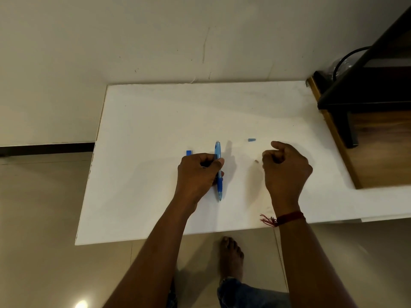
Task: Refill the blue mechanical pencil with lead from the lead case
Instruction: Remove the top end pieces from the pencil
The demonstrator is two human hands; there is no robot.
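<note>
The blue mechanical pencil (218,152) points away from me over the white table (155,121), its tip toward me. My left hand (198,174) grips it at mid-barrel between thumb and fingers. A blue end of the lead case (189,152) sticks out beyond that hand's knuckles, and a dark part shows under the curled fingers. The pencil's small blue cap (251,140) lies loose on the table to the right. My right hand (287,167) hovers right of the pencil with fingers curled; I see nothing in it. A tiny pale piece (256,161) lies beside its fingertips.
A dark wooden shelf unit (367,103) stands against the table's right side, with a black cable (347,56) behind it. The wall runs along the table's far edge. My bare foot (231,256) is on the tiled floor below the near edge.
</note>
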